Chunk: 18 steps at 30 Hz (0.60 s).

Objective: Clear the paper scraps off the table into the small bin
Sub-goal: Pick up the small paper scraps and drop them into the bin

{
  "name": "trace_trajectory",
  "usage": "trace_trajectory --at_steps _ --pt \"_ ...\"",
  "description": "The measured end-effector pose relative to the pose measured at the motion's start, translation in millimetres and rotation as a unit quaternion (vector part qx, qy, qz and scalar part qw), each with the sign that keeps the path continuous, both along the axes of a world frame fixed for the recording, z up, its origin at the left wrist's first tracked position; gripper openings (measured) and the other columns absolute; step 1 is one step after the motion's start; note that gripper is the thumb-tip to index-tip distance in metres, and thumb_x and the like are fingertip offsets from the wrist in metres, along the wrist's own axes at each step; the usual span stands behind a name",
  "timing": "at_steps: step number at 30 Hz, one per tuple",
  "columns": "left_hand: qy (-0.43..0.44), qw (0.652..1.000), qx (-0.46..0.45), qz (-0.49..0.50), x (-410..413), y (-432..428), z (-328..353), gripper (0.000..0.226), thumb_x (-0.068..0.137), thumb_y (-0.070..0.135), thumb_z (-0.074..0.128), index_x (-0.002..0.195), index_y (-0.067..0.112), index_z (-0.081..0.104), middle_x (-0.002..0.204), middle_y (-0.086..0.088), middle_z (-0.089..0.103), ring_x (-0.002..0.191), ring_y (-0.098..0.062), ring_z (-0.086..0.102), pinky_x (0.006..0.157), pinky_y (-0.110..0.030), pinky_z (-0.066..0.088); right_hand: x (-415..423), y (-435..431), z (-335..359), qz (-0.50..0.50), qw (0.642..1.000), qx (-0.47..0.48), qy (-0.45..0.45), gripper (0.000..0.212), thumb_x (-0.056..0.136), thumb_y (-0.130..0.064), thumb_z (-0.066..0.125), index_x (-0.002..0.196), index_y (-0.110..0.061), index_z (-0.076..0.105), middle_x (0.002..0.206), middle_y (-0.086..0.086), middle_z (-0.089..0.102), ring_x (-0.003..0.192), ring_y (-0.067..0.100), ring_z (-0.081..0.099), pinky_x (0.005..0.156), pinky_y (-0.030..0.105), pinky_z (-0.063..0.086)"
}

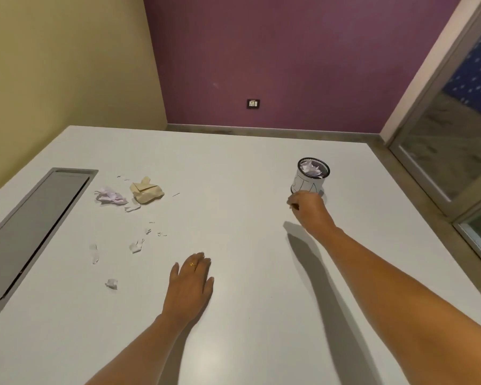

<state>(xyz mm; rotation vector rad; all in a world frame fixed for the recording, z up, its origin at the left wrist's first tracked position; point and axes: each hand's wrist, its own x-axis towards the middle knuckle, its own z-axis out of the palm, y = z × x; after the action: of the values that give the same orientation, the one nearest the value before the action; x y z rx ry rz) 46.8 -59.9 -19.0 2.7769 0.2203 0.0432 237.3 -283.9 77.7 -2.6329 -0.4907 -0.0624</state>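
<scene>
We are partway: some scraps [313, 170] sit in the bin [303, 184], our right hand [309, 210] curls just beside it, whether holding anything we cannot tell, our left hand [190, 279] lies flat on the tabletop [247, 245], and a lilac wad [110, 196], a tan wad [146, 190] and small bits [135, 247] remain at left.

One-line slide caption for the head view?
Left hand flat on table, scraps to its left; right hand at the bin, paper inside.

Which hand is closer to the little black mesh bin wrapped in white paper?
Right. The right hand is just in front of the small black mesh bin, at its base. The left hand lies flat on the white table, far to the bin's left.
</scene>
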Motion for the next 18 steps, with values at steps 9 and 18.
trace_trajectory --at_steps 9,18 --pt "-0.013 0.998 0.048 -0.045 38 -10 -3 0.047 0.085 0.038 0.032 0.113 0.015 0.062 0.123 -0.004 0.063 0.117 -0.021 0.058 0.093 -0.054 0.046 92 -16 34 -0.134 0.99 -0.023 -0.038 0.026 0.089 0.006 0.046 0.096 0.0 0.07 0.103 0.018 0.064 0.096 0.034 0.06 0.078 0.029 0.046" --pt "0.002 0.997 0.071 -0.042 51 -13 -7 0.045 0.086 0.038 0.033 0.115 0.017 0.061 0.124 -0.003 0.063 0.118 -0.022 0.059 0.093 -0.055 0.045 128 -12 18 -0.157 0.987 -0.025 0.017 0.035 0.088 0.011 0.042 0.112 0.001 0.066 0.114 0.024 0.064 0.096 0.034 0.061 0.083 0.031 0.05"
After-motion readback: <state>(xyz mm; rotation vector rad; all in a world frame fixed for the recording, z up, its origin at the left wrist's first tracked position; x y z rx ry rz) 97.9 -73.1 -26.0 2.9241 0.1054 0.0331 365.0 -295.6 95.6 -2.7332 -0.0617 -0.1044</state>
